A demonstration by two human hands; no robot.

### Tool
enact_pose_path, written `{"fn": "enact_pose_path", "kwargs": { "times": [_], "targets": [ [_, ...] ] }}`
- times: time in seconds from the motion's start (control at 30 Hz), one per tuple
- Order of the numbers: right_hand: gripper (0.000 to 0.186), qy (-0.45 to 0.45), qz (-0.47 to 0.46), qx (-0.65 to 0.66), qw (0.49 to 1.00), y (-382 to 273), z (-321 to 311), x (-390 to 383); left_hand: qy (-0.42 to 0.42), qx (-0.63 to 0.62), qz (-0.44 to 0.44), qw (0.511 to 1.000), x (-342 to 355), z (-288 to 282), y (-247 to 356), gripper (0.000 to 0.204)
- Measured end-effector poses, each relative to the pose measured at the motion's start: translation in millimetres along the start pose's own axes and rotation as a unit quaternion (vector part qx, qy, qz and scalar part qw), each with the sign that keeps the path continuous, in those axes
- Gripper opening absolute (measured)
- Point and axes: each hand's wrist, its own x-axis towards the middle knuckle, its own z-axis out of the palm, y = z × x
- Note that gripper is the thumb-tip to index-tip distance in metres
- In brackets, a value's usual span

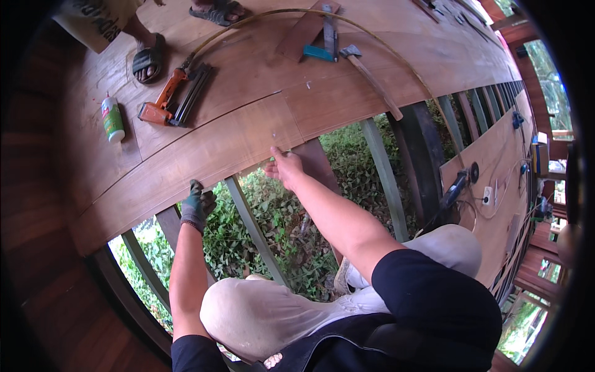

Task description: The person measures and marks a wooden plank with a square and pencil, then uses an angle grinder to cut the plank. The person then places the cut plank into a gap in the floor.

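Note:
A wide brown floorboard (180, 158) lies along the front edge of the planked floor, above open joists. My left hand (197, 204), in a grey-green work glove, is at its front edge with fingers curled against the wood. Further right, my bare right hand (286, 168) is at the same edge, fingers apart and nothing in them. Its thumb points up over the board, and the other fingers point left. Below both hands, a green joist (251, 223) runs toward me, with leafy plants showing through the gaps.
An orange nail gun (162, 102) with a hose (282, 10) lies on the floor. Nearby are a glue bottle (112, 119), a hammer (375, 80) and a teal-handled square (319, 53). Another person's sandalled foot (149, 59) stands far left. An angle grinder (455, 186) rests at right.

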Motion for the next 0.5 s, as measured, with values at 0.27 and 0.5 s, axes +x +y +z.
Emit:
{"fn": "enact_pose_path", "kwargs": {
  "times": [0.27,0.5],
  "targets": [
    [0.042,-0.334,-0.163,-0.838,0.398,-124,-111,-59,0.008,0.465,-0.066,0.883,-44,17,53,0.071],
    [0.032,0.194,-0.205,-0.448,0.848,-198,-393,-152,0.024,0.685,0.364,0.630,-87,85,91,0.041]
  ]
}}
